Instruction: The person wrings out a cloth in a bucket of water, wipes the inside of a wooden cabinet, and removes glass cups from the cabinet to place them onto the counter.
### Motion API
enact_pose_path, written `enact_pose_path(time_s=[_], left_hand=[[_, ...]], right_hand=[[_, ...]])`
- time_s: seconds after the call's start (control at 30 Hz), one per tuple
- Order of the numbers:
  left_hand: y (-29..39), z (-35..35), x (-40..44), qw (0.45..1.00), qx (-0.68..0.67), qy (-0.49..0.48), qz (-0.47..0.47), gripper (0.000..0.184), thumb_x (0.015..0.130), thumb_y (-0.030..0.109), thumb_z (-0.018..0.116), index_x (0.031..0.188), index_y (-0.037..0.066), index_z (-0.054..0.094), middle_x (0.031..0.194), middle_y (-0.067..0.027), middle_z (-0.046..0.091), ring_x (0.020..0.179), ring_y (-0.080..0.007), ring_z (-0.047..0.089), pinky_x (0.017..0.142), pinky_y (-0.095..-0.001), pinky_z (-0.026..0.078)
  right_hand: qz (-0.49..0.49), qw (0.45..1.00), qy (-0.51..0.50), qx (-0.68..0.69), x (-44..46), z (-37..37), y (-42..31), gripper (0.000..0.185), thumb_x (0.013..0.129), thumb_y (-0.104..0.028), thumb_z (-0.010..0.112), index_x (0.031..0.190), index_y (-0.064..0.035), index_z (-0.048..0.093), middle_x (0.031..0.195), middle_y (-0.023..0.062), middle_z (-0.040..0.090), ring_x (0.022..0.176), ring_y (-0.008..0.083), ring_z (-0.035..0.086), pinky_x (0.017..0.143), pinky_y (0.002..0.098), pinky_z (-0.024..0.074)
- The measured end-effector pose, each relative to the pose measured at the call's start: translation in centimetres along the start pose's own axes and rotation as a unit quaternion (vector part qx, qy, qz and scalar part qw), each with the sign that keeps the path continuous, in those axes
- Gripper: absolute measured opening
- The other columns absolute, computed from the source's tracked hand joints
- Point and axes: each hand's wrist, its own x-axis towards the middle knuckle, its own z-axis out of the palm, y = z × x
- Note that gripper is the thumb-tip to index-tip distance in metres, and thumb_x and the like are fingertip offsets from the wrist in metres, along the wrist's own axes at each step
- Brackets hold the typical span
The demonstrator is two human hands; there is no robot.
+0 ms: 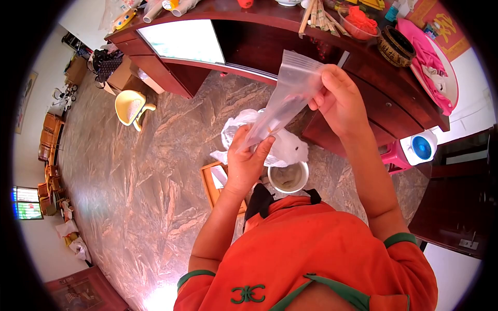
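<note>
A clear zip bag (290,96) is stretched between my two hands, tilted, with its ridged zip end at the top. My right hand (340,98) pinches its right edge near that end. Lower down, my left hand (248,159) grips the narrow bottom end between thumb and fingers. Something small and orange-brown shows near the bag's lower part, too small to make out. Behind and below the bag lies a crumpled white plastic bag (290,150), above a white bucket (288,178). Left of the bucket is a wooden tray (208,186) with a white item in it.
A dark red cabinet (249,44) curves across the front, bearing sticks (317,19), a red bowl (359,25) and a dark pot (395,46). A yellow child's seat (130,106) stands on the floor at left. At right, a fan (421,147) rests by a pink stool (397,158).
</note>
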Motion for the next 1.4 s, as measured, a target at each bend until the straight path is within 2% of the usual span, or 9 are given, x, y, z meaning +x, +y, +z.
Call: enact_pose_path(time_s=[0.2,0.3,0.5,0.6,0.7,0.9,1.1,1.27,1.4], left_hand=[[2.0,0.0,0.9,0.968,0.188,0.058,0.154,0.03,0.071,0.004,0.065,0.101,0.001,0.059,0.091,-0.0114,0.055,0.081,-0.0252,0.055,0.071,-0.0294,0.044],[1.1,-0.7,1.3,0.917,0.303,0.099,0.24,0.036,0.067,0.0,0.063,0.103,0.001,0.06,0.092,-0.0125,0.055,0.083,-0.0267,0.054,0.073,-0.031,0.044],[0.4,-1.7,1.7,0.858,0.402,0.117,0.298,0.042,0.064,-0.002,0.061,0.106,0.003,0.06,0.092,-0.009,0.056,0.08,-0.0234,0.053,0.068,-0.0309,0.044],[0.0,-1.2,1.6,0.848,0.407,0.103,0.324,0.042,0.063,-0.002,0.062,0.105,0.003,0.06,0.091,-0.0077,0.057,0.075,-0.0221,0.053,0.065,-0.031,0.044],[-0.2,-0.3,1.7,0.844,0.383,0.089,0.364,0.042,0.061,-0.003,0.063,0.103,0.004,0.061,0.087,-0.0067,0.057,0.073,-0.0216,0.053,0.062,-0.0318,0.043],[-0.3,1.0,1.2,0.902,0.304,0.112,0.287,0.043,0.067,-0.006,0.058,0.109,0.001,0.055,0.093,-0.0138,0.056,0.079,-0.0248,0.051,0.069,-0.0303,0.042],[1.1,0.5,1.4,0.994,0.082,0.012,0.065,0.035,0.079,0.012,0.057,0.109,-0.004,0.052,0.097,-0.016,0.053,0.093,-0.0249,0.049,0.083,-0.0334,0.038],[1.4,1.5,1.6,0.956,-0.248,0.016,-0.154,0.028,0.082,0.016,0.061,0.104,-0.001,0.056,0.092,-0.0056,0.059,0.084,-0.0112,0.053,0.08,-0.0241,0.041],[0.9,1.3,1.8,0.935,-0.293,0.005,-0.197,0.022,0.082,0.013,0.061,0.099,0.0,0.058,0.085,-0.0029,0.06,0.077,-0.0089,0.053,0.074,-0.0227,0.042]], right_hand=[[-0.014,1.0,0.002,0.015,-0.3,0.1,-0.3,0.014,0.089,-0.017,0.047,0.095,-0.005,0.052,0.084,0.0029,0.056,0.07,0.0121,0.053,0.066,0.0305,0.0462],[0.112,0.987,0.109,0.045,-1.1,0.5,-0.2,0.023,0.089,-0.018,0.046,0.106,-0.0038,0.05,0.098,0.0068,0.058,0.088,0.017,0.057,0.077,0.0336,0.0468],[0.215,0.951,-0.008,0.222,-5.8,1.1,0.3,0.038,0.09,-0.019,0.043,0.123,-0.0001,0.04,0.119,0.0102,0.05,0.108,0.02,0.05,0.09,0.0326,0.0417],[0.176,0.982,0.067,-0.001,-6.4,2.1,1.4,0.038,0.091,-0.021,0.039,0.122,0.0018,0.04,0.119,0.0106,0.049,0.108,0.0214,0.05,0.092,0.0355,0.0406],[0.128,0.988,0.085,-0.017,-6.0,1.8,1.9,0.038,0.092,-0.023,0.038,0.121,0.002,0.04,0.117,0.0116,0.05,0.107,0.0221,0.051,0.092,0.037,0.0401],[0.14,0.978,0.088,0.125,-4.4,-0.2,1.1,0.036,0.092,-0.024,0.038,0.117,0.0007,0.043,0.113,0.0137,0.053,0.103,0.0253,0.053,0.089,0.0428,0.0425],[0.186,0.97,0.096,0.124,-3.9,-1.7,1.1,0.041,0.092,-0.031,0.034,0.119,-0.0022,0.044,0.115,0.0129,0.054,0.105,0.0274,0.053,0.088,0.0467,0.0423],[0.182,0.973,0.068,0.124,-3.6,-1.8,1.1,0.041,0.092,-0.031,0.033,0.119,-0.0024,0.045,0.115,0.012,0.054,0.106,0.0258,0.052,0.089,0.0442,0.042],[0.175,0.975,0.052,0.126,-3.6,-2.2,1.3,0.04,0.092,-0.03,0.033,0.119,-0.0025,0.045,0.116,0.0108,0.054,0.106,0.0244,0.052,0.089,0.0426,0.0418]])
